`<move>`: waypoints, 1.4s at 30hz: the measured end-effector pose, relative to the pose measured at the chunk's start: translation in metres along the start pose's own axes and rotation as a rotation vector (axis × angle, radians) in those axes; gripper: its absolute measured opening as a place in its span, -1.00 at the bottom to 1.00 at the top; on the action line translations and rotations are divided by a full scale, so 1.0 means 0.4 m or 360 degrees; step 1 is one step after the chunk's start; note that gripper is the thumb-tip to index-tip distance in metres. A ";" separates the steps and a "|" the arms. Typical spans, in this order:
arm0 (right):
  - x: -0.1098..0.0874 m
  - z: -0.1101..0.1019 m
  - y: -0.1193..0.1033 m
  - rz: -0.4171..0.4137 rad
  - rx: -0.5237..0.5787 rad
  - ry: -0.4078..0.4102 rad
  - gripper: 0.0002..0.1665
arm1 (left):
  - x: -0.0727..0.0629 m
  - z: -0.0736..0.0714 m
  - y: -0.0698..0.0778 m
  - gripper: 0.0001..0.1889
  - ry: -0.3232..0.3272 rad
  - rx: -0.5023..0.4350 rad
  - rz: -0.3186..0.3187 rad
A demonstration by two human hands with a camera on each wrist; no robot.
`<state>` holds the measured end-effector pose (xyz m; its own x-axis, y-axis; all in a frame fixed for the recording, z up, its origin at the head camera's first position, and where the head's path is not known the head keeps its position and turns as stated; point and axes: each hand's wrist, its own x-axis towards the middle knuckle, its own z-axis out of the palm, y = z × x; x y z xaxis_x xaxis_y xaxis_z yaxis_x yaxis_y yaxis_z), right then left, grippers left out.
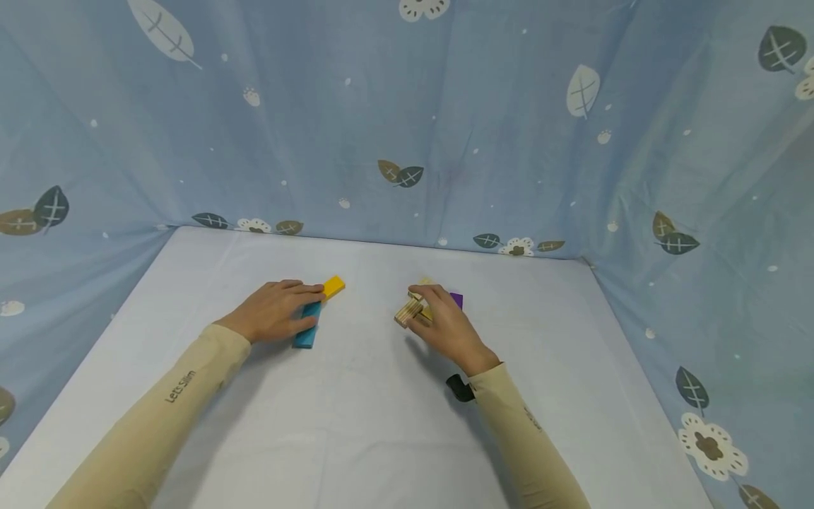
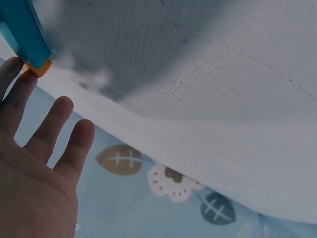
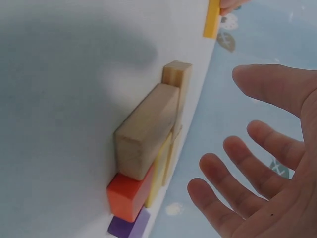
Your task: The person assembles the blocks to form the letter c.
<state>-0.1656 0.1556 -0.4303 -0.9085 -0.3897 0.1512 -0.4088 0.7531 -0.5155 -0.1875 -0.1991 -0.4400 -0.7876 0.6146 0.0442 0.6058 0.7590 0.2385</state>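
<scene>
On the left of the white table, a blue block [image 1: 308, 332] lies end to end with a yellow block [image 1: 334, 286]. My left hand [image 1: 276, 311] reaches over them with fairly straight fingers, its fingertips at the spot where the two meet. In the left wrist view, fingertips [image 2: 30, 78] touch the end beside the blue block [image 2: 25, 34]. My right hand [image 1: 450, 332], fingers spread, hovers over a small cluster of blocks. The right wrist view shows a plain wooden block [image 3: 146, 131], another wooden block [image 3: 177, 74], a red block [image 3: 129, 196], a yellow block [image 3: 157, 173] and a purple block [image 3: 129, 225].
White cloth [image 1: 356, 403] covers the table. A blue patterned curtain [image 1: 356, 127] stands along the back and both sides. A small black object [image 1: 461, 389] shows at the right wrist. Bare cloth separates the two groups of blocks.
</scene>
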 end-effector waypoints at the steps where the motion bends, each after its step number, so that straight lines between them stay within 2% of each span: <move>1: -0.001 0.001 0.002 0.0004 0.0008 -0.0003 -0.31 | 0.000 -0.001 0.000 -0.49 0.0007 -0.0002 0.0006; 8: 0.003 0.010 0.016 -0.0021 0.0012 -0.0038 -0.36 | -0.004 0.000 -0.002 -0.48 0.0023 -0.0013 0.0011; 16: 0.020 0.022 0.016 -0.0097 -0.0157 -0.0056 -0.36 | -0.002 -0.002 0.003 -0.47 -0.0007 -0.0020 -0.0021; 24: 0.037 0.040 0.010 -0.0070 -0.0338 -0.0118 -0.42 | 0.001 0.000 0.004 -0.49 -0.0009 -0.0019 -0.0017; 28: 0.041 0.045 0.007 -0.0082 -0.0398 -0.0108 -0.47 | 0.002 -0.001 0.008 -0.49 -0.0004 -0.0023 -0.0019; 42: 0.041 0.052 -0.007 -0.0068 -0.0440 -0.0138 -0.46 | -0.002 -0.005 0.015 -0.50 -0.0016 -0.0052 -0.0051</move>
<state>-0.1774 0.1361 -0.4437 -0.8839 -0.4591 0.0888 -0.4656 0.8463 -0.2588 -0.1835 -0.1955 -0.4366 -0.8051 0.5925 0.0261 0.5762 0.7709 0.2714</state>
